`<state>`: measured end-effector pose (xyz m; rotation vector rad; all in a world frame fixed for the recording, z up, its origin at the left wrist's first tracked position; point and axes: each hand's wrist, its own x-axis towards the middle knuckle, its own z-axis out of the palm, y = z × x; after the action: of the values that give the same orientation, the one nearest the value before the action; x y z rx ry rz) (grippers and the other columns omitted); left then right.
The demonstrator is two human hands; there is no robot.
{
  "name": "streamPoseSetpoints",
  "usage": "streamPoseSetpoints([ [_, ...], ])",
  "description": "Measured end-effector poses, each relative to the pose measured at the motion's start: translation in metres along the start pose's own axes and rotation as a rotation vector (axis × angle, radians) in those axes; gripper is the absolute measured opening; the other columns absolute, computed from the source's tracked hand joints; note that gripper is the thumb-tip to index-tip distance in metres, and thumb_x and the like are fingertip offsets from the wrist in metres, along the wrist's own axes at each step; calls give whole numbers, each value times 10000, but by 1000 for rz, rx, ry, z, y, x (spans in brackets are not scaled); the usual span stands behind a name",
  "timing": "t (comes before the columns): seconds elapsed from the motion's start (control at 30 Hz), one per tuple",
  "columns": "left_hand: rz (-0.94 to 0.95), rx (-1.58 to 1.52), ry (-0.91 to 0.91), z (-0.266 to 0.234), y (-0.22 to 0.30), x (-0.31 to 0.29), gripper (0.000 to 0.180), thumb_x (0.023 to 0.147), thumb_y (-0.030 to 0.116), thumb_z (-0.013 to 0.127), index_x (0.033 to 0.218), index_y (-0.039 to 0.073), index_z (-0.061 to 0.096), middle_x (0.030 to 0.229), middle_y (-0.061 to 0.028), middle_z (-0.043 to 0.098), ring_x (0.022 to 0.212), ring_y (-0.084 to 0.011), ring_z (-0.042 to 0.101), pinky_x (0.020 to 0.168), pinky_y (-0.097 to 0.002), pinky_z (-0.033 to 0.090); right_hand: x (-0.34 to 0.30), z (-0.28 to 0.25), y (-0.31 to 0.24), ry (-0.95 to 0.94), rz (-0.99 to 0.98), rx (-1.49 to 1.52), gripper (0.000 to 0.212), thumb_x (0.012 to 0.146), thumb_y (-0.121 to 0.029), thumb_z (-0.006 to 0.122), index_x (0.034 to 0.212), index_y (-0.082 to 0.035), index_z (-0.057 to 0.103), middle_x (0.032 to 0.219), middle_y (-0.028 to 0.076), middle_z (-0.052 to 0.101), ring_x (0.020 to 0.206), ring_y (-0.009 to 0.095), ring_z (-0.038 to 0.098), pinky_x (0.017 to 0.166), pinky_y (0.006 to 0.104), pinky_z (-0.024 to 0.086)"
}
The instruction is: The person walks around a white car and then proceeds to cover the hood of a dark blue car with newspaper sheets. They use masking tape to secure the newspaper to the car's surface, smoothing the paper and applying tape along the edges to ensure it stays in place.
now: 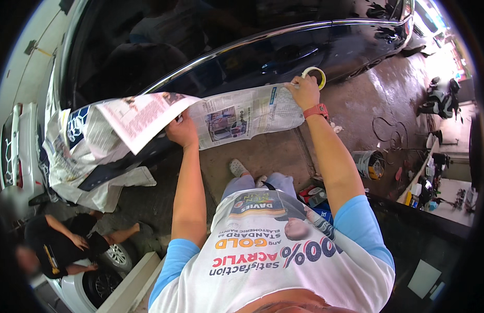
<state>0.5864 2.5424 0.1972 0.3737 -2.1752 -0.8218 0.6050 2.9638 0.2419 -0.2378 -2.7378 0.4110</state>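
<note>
A long sheet of newspaper (263, 112) stretches between my two hands along the lower side of a glossy black car (221, 73). My left hand (183, 130) is closed on the sheet, its fingertips partly hidden by a raised flap of newspaper (140, 115). At the sheet's far right corner, my right hand (306, 93) pinches the upper edge and holds a roll of masking tape (322, 76) standing up past the fingers. More newspaper (70, 172) covers the car's left end, with some dark body panel showing between sheets.
A person in black (64, 240) sits low at the left near a wheel (117, 255). A pale car bumper (25, 141) stands at far left. On the right are a bucket (368, 164), a loose cord (393, 130), a motorcycle (441, 99) and a cluttered bench (453, 193).
</note>
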Motion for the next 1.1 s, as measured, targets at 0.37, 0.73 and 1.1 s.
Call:
streamPoseSetpoints([
  [0.37, -318, 40, 60, 2, 0, -28, 651, 913, 332, 851, 1390, -3, 562, 1337, -236, 644, 1199, -389, 627, 996, -481, 466, 20, 26, -4, -12, 80, -14, 509, 776, -608, 862, 883, -112, 832, 1020, 166, 725, 1048, 383, 633, 889, 505, 532],
  [0.73, 554, 344, -756, 53, 114, -90, 866, 1056, 509, 577, 1705, 31, 259, 1792, -221, 168, 1661, -431, 120, 1316, -641, 83, 31, 28, -11, -26, 115, 79, 600, 791, -666, 817, 891, -75, 839, 971, 189, 759, 1028, 392, 659, 916, 502, 552],
  [1.1, 756, 443, -927, 106, 192, -124, 811, 1043, 496, 605, 1715, 155, 305, 1801, -69, 235, 1659, -358, 190, 1322, -630, 123, -3, 19, 59, -37, 132, 481, 232, 877, -313, 847, 850, -88, 798, 866, 162, 740, 928, 422, 640, 821, 504, 523],
])
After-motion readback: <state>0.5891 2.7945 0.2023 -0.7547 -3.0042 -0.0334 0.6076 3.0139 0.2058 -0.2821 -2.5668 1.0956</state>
